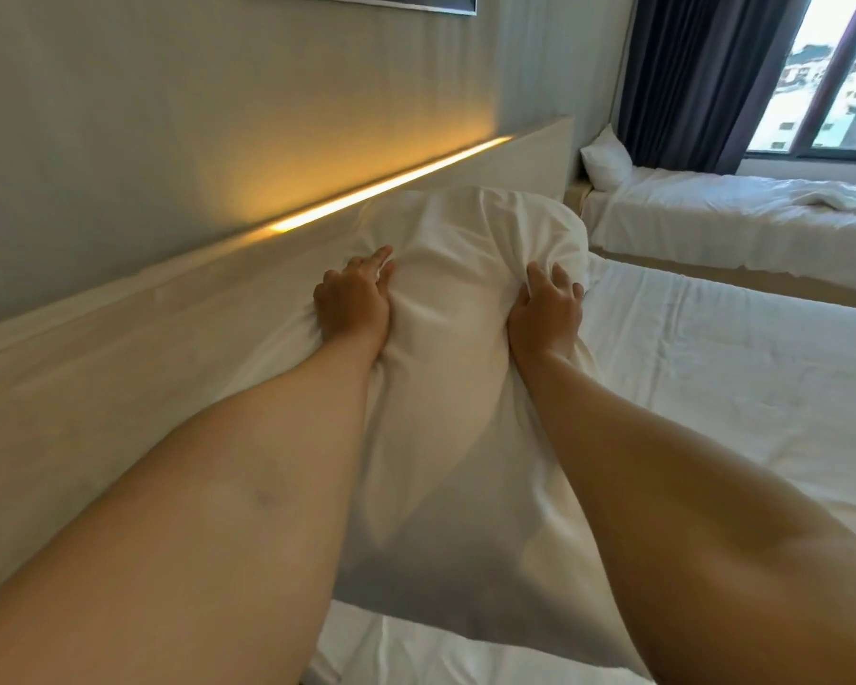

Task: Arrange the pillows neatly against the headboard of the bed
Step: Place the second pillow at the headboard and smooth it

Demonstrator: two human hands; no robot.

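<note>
A person's bare arms reach forward over a bed made up with a wrinkled white sheet [742, 378], both hands clutching a plump white fabric pillow [446, 309] that lies lengthwise beside the pale beige padded headboard [134, 348]. The left hand [352, 301] is closed on a bunch of the pillowcase along the side nearest the headboard, fingers dug into the cloth; the right hand [547, 309] grips a gathered fold on the opposite side, toward the open mattress. The pillow's far end rises toward the top edge of the headboard, where a warm yellow strip light [391, 182] glows against the grey wall [119, 116]. Its near end rests on the sheet between the forearms. Beyond, a second bed with rumpled white bedding [732, 210] carries a small white pillow [606, 158] at its head, near dark blue curtains [693, 76] and a window [841, 81] showing buildings in daylight.
</note>
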